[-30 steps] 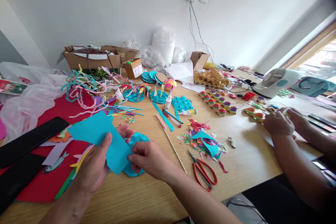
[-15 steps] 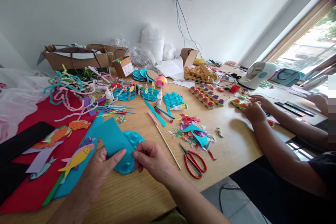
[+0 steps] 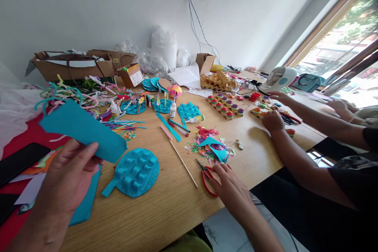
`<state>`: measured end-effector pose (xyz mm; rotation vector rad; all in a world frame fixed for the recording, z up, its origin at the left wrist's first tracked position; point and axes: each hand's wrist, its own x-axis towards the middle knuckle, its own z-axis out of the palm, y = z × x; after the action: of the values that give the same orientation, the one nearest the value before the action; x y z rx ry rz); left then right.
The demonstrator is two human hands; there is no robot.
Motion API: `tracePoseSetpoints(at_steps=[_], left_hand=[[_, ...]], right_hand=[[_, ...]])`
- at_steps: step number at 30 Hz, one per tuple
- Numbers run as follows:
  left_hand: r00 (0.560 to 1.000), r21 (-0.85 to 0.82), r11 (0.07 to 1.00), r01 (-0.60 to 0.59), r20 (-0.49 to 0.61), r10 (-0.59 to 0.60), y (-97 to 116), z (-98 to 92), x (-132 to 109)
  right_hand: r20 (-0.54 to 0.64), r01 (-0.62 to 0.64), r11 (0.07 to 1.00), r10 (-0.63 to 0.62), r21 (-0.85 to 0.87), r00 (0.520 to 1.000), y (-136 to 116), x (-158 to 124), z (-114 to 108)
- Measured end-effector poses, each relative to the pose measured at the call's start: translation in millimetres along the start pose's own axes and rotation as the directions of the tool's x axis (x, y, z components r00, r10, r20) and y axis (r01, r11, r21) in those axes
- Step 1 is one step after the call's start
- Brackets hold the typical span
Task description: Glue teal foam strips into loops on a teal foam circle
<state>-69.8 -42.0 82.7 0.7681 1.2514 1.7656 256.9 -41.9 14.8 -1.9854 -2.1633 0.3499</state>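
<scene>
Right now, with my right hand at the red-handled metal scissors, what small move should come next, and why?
I'd probably close your right hand around the scissors and lift them: your fingers are already at the handles, though a firm grip isn't clear, and your left hand holds up the flat turquoise paper piece, which they could trim.

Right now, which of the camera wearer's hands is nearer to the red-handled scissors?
Right. The right hand is over the handles of the scissors. The left hand is away to their left, holding up blue paper.
</scene>
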Motion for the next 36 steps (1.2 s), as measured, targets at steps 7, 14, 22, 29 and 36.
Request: tracePoseSetpoints(at_steps=[7,14,22,29,36], left_hand=[[0.998,-0.048,0.997,-0.053,0.033,0.055,11,11.2,20],[0.985,-0.133,0.983,-0.126,0.102,0.14,15,24.8,33],[0.995,-0.06,0.998,-0.025,0.098,0.031,16,25.8,41],[0.976,-0.061,0.998,0.003,0.218,0.011,15,38.7,36],[0.959,-0.034,0.999,0.021,0.282,-0.011,7,47.4,38]], right_hand=[[0.126,-0.07,0.983,0.092,-0.169,0.988,19,4,17],[0.158,-0.118,0.99,0.129,-0.079,0.979,26,7,4],[0.149,-0.198,0.572,0.133,0.796,0.98,14,-9,-14],[0.144,-0.108,0.431,-0.053,0.896,0.988,-2,-6,-19],[0.142,-0.028,0.578,-0.153,0.816,0.978,-13,4,-19]])
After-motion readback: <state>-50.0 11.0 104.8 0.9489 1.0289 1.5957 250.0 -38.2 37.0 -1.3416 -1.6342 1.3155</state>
